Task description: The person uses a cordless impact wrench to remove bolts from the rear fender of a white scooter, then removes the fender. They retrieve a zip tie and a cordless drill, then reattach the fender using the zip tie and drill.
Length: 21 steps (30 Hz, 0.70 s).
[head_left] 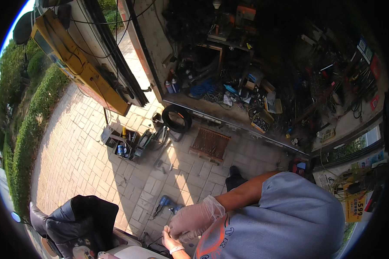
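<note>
Closest to the camera, filling the 4 to 5 o'clock area of the view, is the grey-blue shirt (298, 216) of the person wearing it, with a red print on the front. From its sleeve the right arm reaches toward 9 o'clock, ending in a right hand (196, 219) in a thin, see-through glove. The gloved left hand (169, 239) comes up from the lower edge to meet it. Fingers on both are bent inward, close together; whether anything is pinched between them cannot be told.

A blue power drill (163, 201) lies on the paving (82, 134), near the right hand at about its 10 o'clock and apart from it. At about 8 o'clock from the left hand is a pale panel (136, 252), and further out, a little past 9, a dark padded cover (82, 220).

Farther off from the hands, an open toolbox (123, 144) sits at 11 o'clock, a black tyre (177, 129) at 12, and a rust-brown slatted rack (209, 145) between 12 and 1.
</note>
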Motion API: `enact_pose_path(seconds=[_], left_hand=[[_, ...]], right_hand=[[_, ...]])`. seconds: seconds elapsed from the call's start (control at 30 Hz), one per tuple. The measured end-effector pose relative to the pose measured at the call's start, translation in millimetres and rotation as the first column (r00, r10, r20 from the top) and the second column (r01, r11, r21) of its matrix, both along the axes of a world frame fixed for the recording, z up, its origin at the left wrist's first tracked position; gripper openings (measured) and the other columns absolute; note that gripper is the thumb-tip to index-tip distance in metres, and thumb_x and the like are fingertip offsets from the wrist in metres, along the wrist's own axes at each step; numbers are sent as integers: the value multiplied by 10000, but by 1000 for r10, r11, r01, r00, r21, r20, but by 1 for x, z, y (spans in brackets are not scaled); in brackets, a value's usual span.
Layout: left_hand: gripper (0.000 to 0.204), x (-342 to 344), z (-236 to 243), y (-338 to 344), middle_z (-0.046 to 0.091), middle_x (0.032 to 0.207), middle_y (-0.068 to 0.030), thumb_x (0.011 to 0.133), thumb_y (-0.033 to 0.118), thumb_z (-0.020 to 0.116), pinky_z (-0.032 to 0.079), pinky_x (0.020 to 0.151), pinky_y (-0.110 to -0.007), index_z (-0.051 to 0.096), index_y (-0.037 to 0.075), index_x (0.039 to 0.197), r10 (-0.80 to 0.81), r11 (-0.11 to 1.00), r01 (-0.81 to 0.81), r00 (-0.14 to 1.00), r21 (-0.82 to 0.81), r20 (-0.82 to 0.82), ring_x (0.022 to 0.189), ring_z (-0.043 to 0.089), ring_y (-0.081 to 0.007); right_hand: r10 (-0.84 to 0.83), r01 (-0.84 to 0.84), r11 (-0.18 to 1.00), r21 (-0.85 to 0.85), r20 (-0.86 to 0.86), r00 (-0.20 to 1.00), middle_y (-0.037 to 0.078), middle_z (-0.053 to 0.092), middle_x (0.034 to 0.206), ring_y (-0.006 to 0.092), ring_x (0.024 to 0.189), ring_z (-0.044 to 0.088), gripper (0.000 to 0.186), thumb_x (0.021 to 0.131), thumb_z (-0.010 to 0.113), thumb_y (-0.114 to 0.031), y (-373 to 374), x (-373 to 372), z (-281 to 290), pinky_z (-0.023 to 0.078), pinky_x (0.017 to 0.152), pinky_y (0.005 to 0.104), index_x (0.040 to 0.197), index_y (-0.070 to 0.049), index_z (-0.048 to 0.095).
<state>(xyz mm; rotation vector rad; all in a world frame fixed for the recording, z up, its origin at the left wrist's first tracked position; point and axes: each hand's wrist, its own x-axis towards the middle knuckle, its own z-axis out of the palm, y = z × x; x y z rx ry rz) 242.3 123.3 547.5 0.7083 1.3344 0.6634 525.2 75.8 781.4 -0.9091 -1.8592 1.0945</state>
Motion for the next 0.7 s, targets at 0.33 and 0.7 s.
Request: enact_pose_path(seconds=[0.33,0.7], left_hand=[[375,89,-50,-27,661,839,-84,975,365,501,474,575,-323,628,20,1050,-62,998,56,986,-43,-156,664,618,-215],[270,241,16,-4,694,864,-109,958,244,555,524,567,-309,659,0,1007,-297,955,275,887,-113,-354,671,674,-222]], right_hand=[[-54,14,869,494,66,996,153,598,727,315,671,605,242,866,605,-238,-122,204,114,490,621,387,773,-15,616],[-250,200,879,433,61,966,134,599,692,282,642,610,220,874,623,-214,-214,328,169,491,606,365,770,-20,632]])
